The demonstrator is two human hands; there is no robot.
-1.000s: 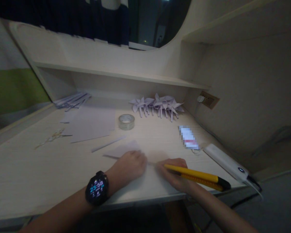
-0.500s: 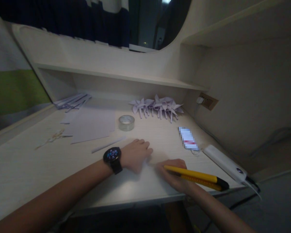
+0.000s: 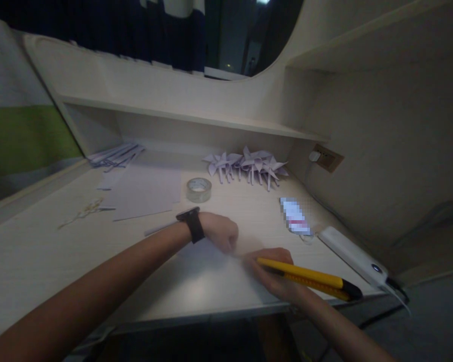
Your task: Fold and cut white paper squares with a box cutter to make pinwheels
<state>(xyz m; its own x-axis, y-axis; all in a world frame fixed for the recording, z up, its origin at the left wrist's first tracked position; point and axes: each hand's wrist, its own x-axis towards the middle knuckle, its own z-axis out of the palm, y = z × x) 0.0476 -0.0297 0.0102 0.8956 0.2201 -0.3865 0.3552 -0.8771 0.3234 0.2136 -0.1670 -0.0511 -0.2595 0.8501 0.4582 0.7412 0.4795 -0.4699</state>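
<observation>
My right hand is wrapped round a yellow utility knife with a black end, which points back toward the right. Its fingertips come close to my left hand, whose fingers are curled closed. Something small and pale seems to lie between the two hands, but blur hides what it is. A dark watch is on my left wrist. Behind that wrist lies a thin rolled paper stick, partly covered. A roll of clear tape stands just beyond my left hand.
White paper sheets and folded strips lie at the back left, near a thin beige item. Several paper pinwheels sit under the shelf. On the right are a lit phone and a white power strip.
My left hand has turned over at the wrist and its fingers have curled in, so the watch face now tips away. My right hand with the knife has hardly moved.
</observation>
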